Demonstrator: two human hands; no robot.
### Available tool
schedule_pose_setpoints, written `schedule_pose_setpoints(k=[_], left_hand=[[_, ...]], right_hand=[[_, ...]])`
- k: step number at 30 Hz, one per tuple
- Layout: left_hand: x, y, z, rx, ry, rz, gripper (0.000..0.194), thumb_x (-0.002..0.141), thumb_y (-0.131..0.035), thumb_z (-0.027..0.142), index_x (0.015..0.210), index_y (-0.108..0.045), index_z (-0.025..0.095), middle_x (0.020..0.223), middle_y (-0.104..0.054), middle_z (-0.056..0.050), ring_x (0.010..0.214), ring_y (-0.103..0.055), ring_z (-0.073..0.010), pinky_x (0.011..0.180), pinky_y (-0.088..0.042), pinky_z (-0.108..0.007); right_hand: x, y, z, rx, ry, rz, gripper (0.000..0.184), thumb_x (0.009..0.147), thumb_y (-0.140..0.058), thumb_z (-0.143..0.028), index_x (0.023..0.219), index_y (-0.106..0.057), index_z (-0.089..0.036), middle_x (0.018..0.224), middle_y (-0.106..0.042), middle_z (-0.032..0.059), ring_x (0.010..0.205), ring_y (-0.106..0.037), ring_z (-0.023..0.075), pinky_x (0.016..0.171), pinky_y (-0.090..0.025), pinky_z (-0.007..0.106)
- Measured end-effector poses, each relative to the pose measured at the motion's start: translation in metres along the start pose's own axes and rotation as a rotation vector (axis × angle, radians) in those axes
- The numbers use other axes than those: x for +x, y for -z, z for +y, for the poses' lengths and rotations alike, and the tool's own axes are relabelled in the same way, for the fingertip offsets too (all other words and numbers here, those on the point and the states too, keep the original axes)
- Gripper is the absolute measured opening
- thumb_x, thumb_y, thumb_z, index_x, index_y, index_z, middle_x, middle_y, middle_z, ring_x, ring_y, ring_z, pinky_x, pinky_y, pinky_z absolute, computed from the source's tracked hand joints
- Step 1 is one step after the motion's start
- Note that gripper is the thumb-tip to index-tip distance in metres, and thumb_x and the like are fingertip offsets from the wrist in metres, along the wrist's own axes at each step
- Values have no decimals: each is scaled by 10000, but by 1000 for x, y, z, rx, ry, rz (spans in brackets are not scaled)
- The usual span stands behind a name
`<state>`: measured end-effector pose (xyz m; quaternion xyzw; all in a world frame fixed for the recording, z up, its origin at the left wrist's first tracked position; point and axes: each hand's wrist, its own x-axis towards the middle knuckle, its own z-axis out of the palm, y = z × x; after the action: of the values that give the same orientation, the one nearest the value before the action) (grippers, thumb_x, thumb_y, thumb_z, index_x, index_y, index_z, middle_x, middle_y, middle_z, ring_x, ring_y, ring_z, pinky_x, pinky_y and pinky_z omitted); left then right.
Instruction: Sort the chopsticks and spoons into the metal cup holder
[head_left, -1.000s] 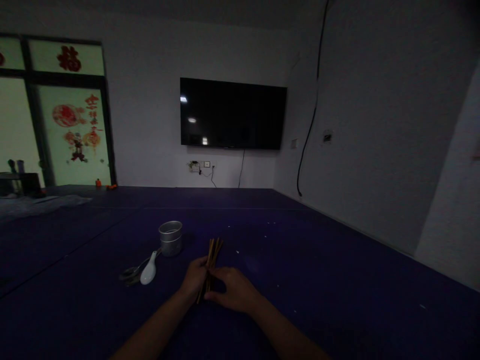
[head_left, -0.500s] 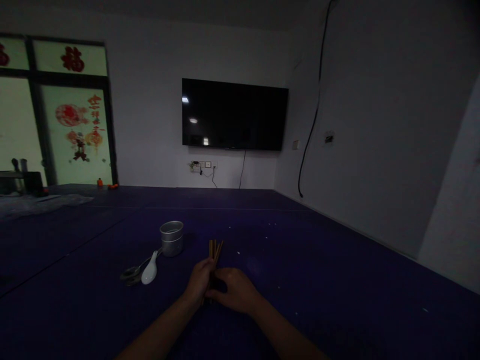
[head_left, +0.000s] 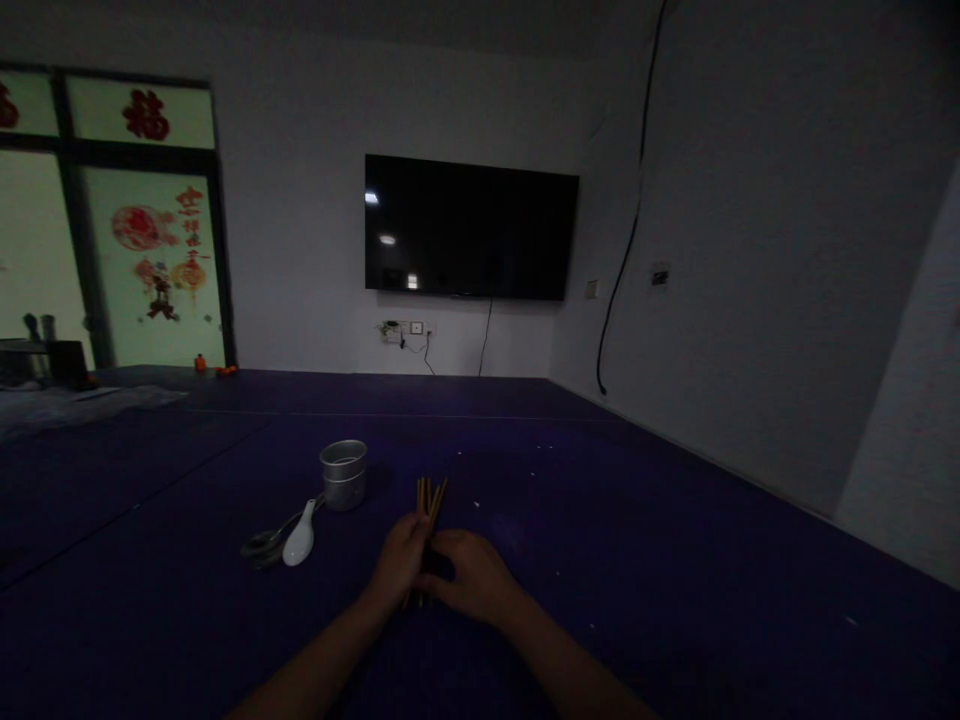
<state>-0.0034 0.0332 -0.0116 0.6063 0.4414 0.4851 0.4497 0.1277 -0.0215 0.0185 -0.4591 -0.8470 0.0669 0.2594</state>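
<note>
A bundle of several chopsticks (head_left: 430, 493) stands out above my hands, its tips slightly fanned. My left hand (head_left: 401, 560) is closed round the bundle from the left. From the right, my right hand (head_left: 472, 575) grips the same sticks, thumb and fingers bent toward them; its fingertips are partly hidden. The lower ends show below the hands. To the left is a grey metal cup (head_left: 344, 478), upright. A white soup spoon (head_left: 299, 540) lies before it, beside metal spoons (head_left: 264, 546) whose handles run toward the cup.
The dark blue surface (head_left: 637, 560) carries small white scraps. A wall with a television (head_left: 471, 228) is behind it. A black cable (head_left: 621, 270) hangs down at the right wall. Clear plastic sheeting (head_left: 112, 400) and a dark box (head_left: 67, 362) are at far left.
Almost nothing differs. Both hands keep their hold on the chopsticks, and the cup and spoons stay where they were; the view has shifted very slightly.
</note>
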Motion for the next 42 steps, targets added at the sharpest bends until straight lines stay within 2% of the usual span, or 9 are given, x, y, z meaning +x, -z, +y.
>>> schedule_pose_setpoints(k=[4,10,14,21,33,42], left_hand=[[-3,1,6,157,-159,-3,346,783,-464,447,856,-660,171,949,-663,-88,973,-570,-240,876,-399,-316],[-8,1,12,303,-257,-56,358,825,-405,402,921,-657,166,1011,-650,-109,988,-565,-237,918,-375,-334],[-9,3,13,332,-264,-48,364,830,-393,407,896,-654,162,999,-650,-113,1013,-553,-243,924,-367,-342],[-11,4,14,443,-289,-104,356,846,-369,405,859,-632,166,941,-641,-117,952,-562,-228,902,-372,-325],[-11,4,16,485,-289,-131,351,842,-381,361,916,-661,164,1069,-616,-128,1012,-546,-226,940,-349,-313],[-10,5,14,530,-302,-133,369,855,-357,376,900,-654,162,1035,-626,-127,978,-563,-228,907,-363,-311]], right_hand=[[0,1,1,6,-2,-2,332,755,-610,-377,1028,-616,-189,993,-654,60,911,-599,203,778,-422,277],[0,0,2,6,34,-20,349,755,-594,-338,1071,-600,-190,1049,-639,69,952,-589,208,810,-428,284],[0,-1,4,14,27,-25,387,750,-600,-338,1110,-583,-198,1083,-629,72,986,-581,221,842,-424,300],[0,-5,8,11,28,-36,369,735,-624,-337,1077,-600,-200,1085,-619,74,993,-574,227,849,-419,306],[0,-7,11,-18,59,-39,346,729,-615,-312,1054,-607,-193,1069,-623,63,971,-580,212,841,-428,296],[-1,-6,10,-8,72,-24,355,736,-621,-366,1049,-614,-198,1067,-629,65,959,-590,222,831,-429,303]])
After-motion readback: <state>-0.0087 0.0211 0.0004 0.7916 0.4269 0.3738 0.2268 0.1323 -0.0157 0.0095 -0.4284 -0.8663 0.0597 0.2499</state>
